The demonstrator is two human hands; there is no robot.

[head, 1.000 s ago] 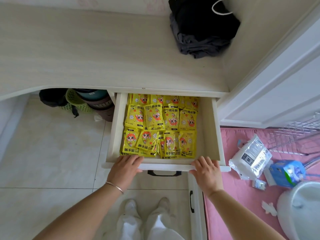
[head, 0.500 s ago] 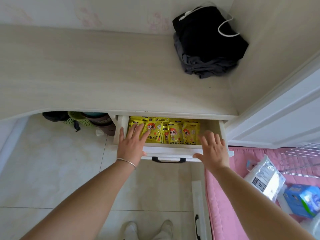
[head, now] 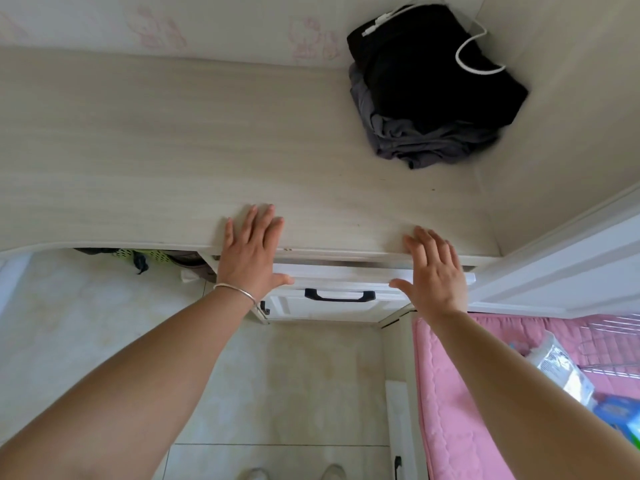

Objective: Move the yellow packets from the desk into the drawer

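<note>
White drawer [head: 341, 271] centre frame, nearly closed, contents hidden | left hand [head: 251, 254] and right hand [head: 434, 271] spread flat at desk [head: 138, 161] edge | dark clothes [head: 429, 88] upper right

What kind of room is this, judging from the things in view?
Probably a bedroom or another room at home: a built-in desk with a white drawer, folded dark clothes in its corner, and a pink quilted mat on the right.
</note>
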